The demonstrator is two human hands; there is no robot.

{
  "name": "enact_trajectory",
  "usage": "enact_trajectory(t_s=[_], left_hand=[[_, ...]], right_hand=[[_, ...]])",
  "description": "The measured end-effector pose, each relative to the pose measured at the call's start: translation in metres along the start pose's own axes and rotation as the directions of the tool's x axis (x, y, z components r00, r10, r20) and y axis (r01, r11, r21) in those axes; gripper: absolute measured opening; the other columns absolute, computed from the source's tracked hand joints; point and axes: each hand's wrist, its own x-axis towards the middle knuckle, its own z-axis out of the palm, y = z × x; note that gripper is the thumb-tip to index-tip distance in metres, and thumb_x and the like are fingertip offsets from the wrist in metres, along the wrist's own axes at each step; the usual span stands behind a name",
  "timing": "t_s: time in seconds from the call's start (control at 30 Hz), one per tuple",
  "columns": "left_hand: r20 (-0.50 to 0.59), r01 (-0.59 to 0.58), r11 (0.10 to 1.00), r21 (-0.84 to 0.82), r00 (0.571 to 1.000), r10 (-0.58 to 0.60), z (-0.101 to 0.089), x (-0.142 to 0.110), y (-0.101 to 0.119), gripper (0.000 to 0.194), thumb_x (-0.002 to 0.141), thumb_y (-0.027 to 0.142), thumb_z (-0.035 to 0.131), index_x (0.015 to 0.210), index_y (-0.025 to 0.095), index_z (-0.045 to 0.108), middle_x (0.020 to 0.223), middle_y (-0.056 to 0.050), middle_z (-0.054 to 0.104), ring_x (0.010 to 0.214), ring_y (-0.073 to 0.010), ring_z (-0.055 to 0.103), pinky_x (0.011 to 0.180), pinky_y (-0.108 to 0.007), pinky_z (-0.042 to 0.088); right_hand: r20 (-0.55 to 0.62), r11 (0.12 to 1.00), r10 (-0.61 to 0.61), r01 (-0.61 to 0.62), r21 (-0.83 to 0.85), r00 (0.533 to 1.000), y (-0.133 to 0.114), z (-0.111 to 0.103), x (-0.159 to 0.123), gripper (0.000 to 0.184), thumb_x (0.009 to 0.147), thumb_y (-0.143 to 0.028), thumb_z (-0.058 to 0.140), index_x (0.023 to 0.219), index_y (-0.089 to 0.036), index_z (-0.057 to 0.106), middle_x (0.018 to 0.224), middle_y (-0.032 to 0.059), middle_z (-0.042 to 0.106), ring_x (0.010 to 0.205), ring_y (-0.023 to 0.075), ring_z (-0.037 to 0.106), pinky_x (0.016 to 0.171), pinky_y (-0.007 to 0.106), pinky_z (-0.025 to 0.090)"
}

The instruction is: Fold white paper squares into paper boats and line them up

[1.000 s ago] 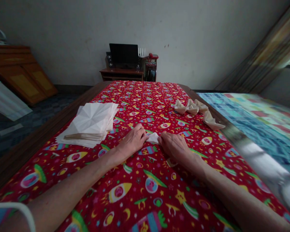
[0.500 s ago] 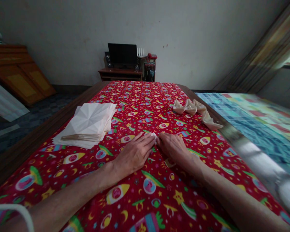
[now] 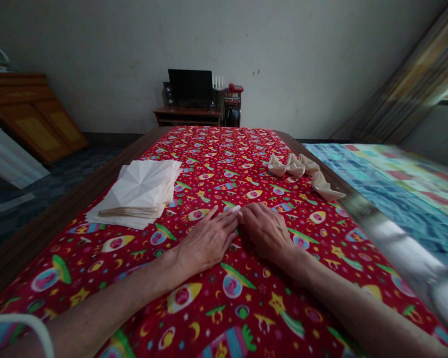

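In the middle of the red patterned cloth, a small folded piece of white paper [image 3: 237, 209] shows between my hands, mostly covered by them. My left hand [image 3: 211, 238] lies flat over its left side, fingers stretched and the thumb or a finger a little apart. Curled fingers of my right hand [image 3: 264, 228] close on the paper's right side; their tips are hidden. To the left rests a stack of creased white paper sheets [image 3: 142, 186]. Several folded paper shapes [image 3: 324, 189] with pointed tips stand at the right edge of the cloth.
The red cloth [image 3: 224, 308] covers a dark wooden table [image 3: 108, 184]. Beyond it, a monitor [image 3: 190, 85] with speakers stands on a small desk near a red telephone [image 3: 235, 89]. A bed [image 3: 388, 189] is on the right, a wooden cabinet [image 3: 33, 114] on the left.
My hands have shifted slightly over the folded paper, and less of it shows between them. The paper stack and the folded shapes stay where they were.
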Motion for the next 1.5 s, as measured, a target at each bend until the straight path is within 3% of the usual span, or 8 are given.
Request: enact_trajectory(t_s=[0.07, 0.13, 0.33, 0.6, 0.93, 1.1, 1.33, 1.5], left_hand=[[-0.008, -0.001, 1.0, -0.01, 1.0, 0.001, 0.001, -0.001, -0.001, 0.036, 0.094, 0.023, 0.037, 0.128, 0.017, 0.049, 0.137, -0.009, 0.049, 0.132, -0.0201, 0.038, 0.111, -0.043, 0.026], [-0.011, -0.001, 1.0, -0.006, 1.0, 0.001, 0.001, -0.003, -0.002, 0.037, 0.095, 0.024, 0.037, 0.129, 0.016, 0.047, 0.137, -0.01, 0.048, 0.132, -0.0202, 0.038, 0.11, -0.043, 0.028], [0.003, 0.003, 0.999, 0.053, 1.0, -0.003, -0.003, -0.007, -0.004, 0.042, 0.094, 0.024, 0.037, 0.134, 0.017, 0.042, 0.143, -0.008, 0.042, 0.132, -0.0193, 0.038, 0.11, -0.04, 0.029], [-0.021, 0.024, 0.993, 0.111, 1.0, -0.022, -0.003, -0.011, -0.01, 0.036, 0.094, 0.026, 0.037, 0.127, 0.018, 0.05, 0.136, -0.007, 0.05, 0.127, -0.0197, 0.045, 0.108, -0.04, 0.03], [-0.134, 0.117, 0.988, 0.101, 0.986, -0.103, -0.01, -0.012, -0.025, 0.03, 0.092, 0.022, 0.042, 0.11, 0.014, 0.063, 0.12, -0.01, 0.063, 0.114, -0.0231, 0.057, 0.1, -0.042, 0.042], [-0.167, 0.119, 0.984, 0.132, 0.981, -0.097, -0.005, -0.01, -0.028, 0.028, 0.092, 0.02, 0.042, 0.107, 0.011, 0.063, 0.115, -0.011, 0.065, 0.108, -0.0224, 0.059, 0.097, -0.039, 0.046], [-0.249, 0.133, 0.989, -0.058, 0.958, -0.143, 0.0, -0.004, -0.032, 0.021, 0.088, 0.01, 0.046, 0.098, 0.014, 0.064, 0.101, -0.008, 0.065, 0.098, -0.0198, 0.056, 0.089, -0.033, 0.049], [-0.261, 0.152, 0.979, -0.136, 0.948, -0.183, 0.002, -0.004, -0.036, 0.021, 0.086, 0.008, 0.047, 0.099, 0.013, 0.063, 0.097, -0.006, 0.062, 0.094, -0.0184, 0.055, 0.087, -0.031, 0.048]], right_hand=[[-0.074, 0.981, -0.169, 0.175, 0.086, 0.983, -0.002, 0.0, -0.006, 0.024, 0.091, -0.015, 0.04, 0.103, -0.014, 0.06, 0.107, 0.0125, 0.065, 0.098, 0.0211, 0.058, 0.083, 0.033, 0.045], [-0.131, 0.946, -0.254, 0.274, 0.174, 0.958, -0.001, 0.002, -0.013, 0.033, 0.09, -0.011, 0.036, 0.116, -0.009, 0.056, 0.12, 0.0155, 0.06, 0.112, 0.0209, 0.055, 0.095, 0.034, 0.045], [-0.069, 0.912, -0.338, 0.345, 0.223, 0.939, 0.014, 0.006, -0.028, 0.049, 0.088, -0.01, 0.035, 0.137, -0.006, 0.038, 0.134, 0.0197, 0.048, 0.129, 0.0228, 0.042, 0.105, 0.041, 0.04], [-0.022, 0.93, -0.338, 0.338, 0.145, 0.941, 0.012, -0.004, -0.029, 0.041, 0.088, -0.012, 0.038, 0.125, -0.004, 0.051, 0.126, 0.0214, 0.056, 0.12, 0.0255, 0.051, 0.101, 0.04, 0.045], [-0.046, 0.948, -0.203, 0.208, 0.239, 0.978, 0.011, -0.003, -0.026, 0.027, 0.091, -0.013, 0.039, 0.106, -0.017, 0.06, 0.106, 0.0094, 0.067, 0.097, 0.0173, 0.063, 0.085, 0.028, 0.051], [0.001, 0.963, -0.159, 0.155, 0.222, 0.987, 0.012, -0.003, -0.022, 0.024, 0.092, -0.013, 0.038, 0.098, -0.017, 0.061, 0.097, 0.0073, 0.067, 0.086, 0.0145, 0.062, 0.075, 0.023, 0.047], [0.066, 0.992, -0.064, 0.056, 0.116, 0.996, 0.007, -0.005, 0.003, 0.018, 0.092, -0.027, 0.046, 0.09, -0.018, 0.062, 0.084, 0.0048, 0.06, 0.073, 0.0142, 0.051, 0.057, 0.024, 0.033], [0.057, 0.963, -0.044, 0.027, 0.269, 0.997, 0.011, 0.001, 0.009, 0.023, 0.094, -0.027, 0.042, 0.084, -0.017, 0.06, 0.083, 0.0041, 0.054, 0.068, 0.0106, 0.046, 0.057, 0.022, 0.029]])
